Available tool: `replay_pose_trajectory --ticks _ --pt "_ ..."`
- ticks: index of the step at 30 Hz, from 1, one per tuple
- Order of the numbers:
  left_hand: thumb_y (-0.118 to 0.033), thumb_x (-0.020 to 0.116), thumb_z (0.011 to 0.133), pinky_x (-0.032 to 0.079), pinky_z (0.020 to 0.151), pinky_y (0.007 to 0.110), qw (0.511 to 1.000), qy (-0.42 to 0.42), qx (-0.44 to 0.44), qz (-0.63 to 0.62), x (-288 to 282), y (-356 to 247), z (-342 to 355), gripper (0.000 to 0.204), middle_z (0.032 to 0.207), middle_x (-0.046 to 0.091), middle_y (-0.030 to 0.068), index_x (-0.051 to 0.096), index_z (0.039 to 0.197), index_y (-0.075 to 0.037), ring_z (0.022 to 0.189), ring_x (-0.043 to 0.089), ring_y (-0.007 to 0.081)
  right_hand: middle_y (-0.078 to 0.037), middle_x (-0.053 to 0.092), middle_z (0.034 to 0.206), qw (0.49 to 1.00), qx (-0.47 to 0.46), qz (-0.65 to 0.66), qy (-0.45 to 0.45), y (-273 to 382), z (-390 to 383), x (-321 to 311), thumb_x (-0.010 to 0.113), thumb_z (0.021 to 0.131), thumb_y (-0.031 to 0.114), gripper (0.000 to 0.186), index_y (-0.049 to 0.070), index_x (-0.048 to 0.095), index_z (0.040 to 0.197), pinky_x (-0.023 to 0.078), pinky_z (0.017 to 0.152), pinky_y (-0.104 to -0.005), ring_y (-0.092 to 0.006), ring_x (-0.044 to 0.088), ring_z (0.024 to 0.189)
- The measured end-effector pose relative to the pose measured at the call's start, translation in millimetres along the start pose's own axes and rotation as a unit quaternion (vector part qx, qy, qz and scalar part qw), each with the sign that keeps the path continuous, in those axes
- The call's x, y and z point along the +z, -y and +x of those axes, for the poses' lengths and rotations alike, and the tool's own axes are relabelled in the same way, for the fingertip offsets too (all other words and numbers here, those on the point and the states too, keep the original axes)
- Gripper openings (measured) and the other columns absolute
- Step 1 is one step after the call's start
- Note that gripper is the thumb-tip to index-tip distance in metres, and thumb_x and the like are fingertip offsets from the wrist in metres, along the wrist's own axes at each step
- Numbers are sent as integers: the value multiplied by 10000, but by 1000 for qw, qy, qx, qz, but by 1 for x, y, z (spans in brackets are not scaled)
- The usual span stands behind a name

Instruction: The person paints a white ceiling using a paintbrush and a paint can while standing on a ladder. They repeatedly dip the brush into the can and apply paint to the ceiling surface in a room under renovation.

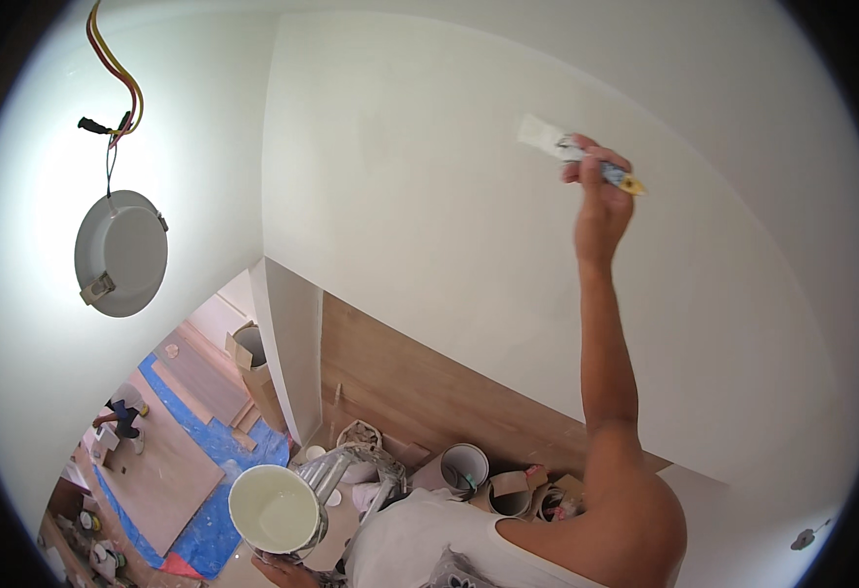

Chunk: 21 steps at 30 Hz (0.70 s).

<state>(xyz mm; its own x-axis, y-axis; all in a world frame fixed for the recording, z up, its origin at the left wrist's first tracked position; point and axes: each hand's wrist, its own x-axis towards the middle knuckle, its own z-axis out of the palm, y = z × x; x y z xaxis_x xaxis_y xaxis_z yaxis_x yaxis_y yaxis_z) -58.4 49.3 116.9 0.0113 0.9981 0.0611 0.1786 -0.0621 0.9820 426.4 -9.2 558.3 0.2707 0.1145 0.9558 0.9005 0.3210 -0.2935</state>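
The white wall (429, 196) filled most of the view, a broad painted panel running from the upper left down to the lower right, and below it a band of bare brown wood panelling (420, 387) showed. Off to the left the ceiling light fitting (121, 253), a round grey disc, hung loose on its red and yellow wires (116, 73). Far below lay the floor (165, 470), covered with brown boards and a blue sheet (224, 519), with another person (124, 416) crouched down there, well apart from the action. Against the wood panelling sat a clutter of buckets and cardboard scraps (493, 480).

Up went the right arm, stretched full length, and the right hand (601, 191) was closed around the handle of a paintbrush (572, 152), its white bristles touching the wall and its yellow handle end poking out to the right of the fist. Down at the bottom edge, the left hand (278, 568) gripped a paint pot (275, 510) from beneath, only partly in view; the pot was tilted toward the camera and showed pale cream-white paint inside. The pot was held low by the person's chest, just beside the white vest (420, 539), well apart from the brush up on the wall
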Motion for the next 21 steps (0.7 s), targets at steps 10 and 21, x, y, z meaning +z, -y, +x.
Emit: replay_pose_trajectory --ticks 10,21 --pt "-526 344 1039 424 929 486 999 -41 22 7 3 2 0 660 1168 622 215 544 1298 48 1018 572 383 -143 667 1195 986 28 43 -158 -18 32 -77 540 1026 117 175 0 588 1147 564 778 -327 -174 653 843" --pt "-538 423 1037 537 821 408 989 -47 -54 -127 5 36 -4 719 1355 522 224 393 1449 51 1098 587 292 -130 601 1072 892 -115 -387 -203 -22 22 -128 568 1002 87 97 11 589 1059 503 852 -400 -290 605 996"
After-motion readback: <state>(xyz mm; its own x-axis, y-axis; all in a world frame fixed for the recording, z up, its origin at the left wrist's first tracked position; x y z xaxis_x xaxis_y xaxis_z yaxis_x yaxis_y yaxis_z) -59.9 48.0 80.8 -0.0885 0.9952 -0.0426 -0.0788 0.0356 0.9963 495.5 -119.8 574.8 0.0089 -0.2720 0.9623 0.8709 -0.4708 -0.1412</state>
